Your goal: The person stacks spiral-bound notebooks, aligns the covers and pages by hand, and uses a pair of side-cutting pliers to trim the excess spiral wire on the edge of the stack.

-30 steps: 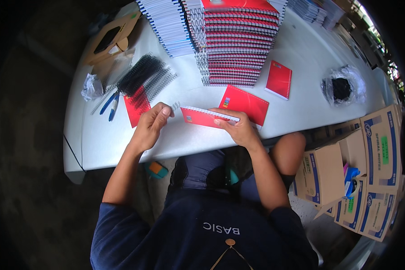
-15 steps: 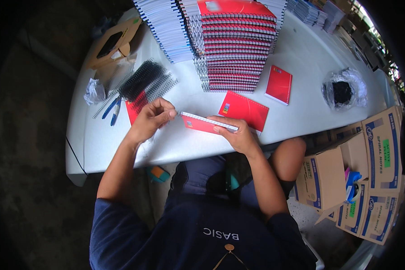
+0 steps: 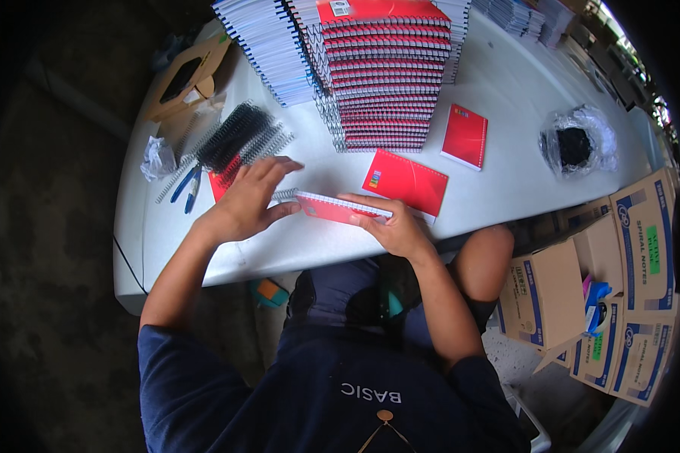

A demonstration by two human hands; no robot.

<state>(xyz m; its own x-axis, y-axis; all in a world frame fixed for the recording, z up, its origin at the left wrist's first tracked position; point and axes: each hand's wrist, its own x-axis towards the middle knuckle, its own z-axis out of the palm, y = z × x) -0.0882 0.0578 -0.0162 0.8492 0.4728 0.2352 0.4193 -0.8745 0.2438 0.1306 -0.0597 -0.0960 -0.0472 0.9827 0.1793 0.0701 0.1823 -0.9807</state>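
The right hand point(image 3: 400, 230) has its grip closed around a slim red notebook point(image 3: 329, 211), fingers along the punched edge and thumb pressed on the cover. This notebook is held up over the near part of the white table point(image 3: 515, 128), in front of the person's lap, its row of holes facing upward. At its left end a grey binding coil point(image 3: 284, 195) sticks out from the corner. The left hand point(image 3: 242, 202) is around that loose end with its grip released: thumb and fingers stand apart, the coil lying between them, and whether the thumb touches it cannot be told. Just beyond the right hand a red notepad point(image 3: 412, 183) lies flat, with a smaller red pad point(image 3: 465, 136) farther off to the right. Behind them rises a tall stack of red spiral notebooks point(image 3: 389, 83), beside a pile of blue-bound books point(image 3: 268, 57). Near the left hand lies a heap of dark coils point(image 3: 242, 136), with blue-handled pliers point(image 3: 195, 181) and a crumpled wrapper point(image 3: 158, 158) at its left. A clear plastic bundle point(image 3: 593, 140) sits toward the right edge, above cardboard boxes point(image 3: 544, 294) beside the table.
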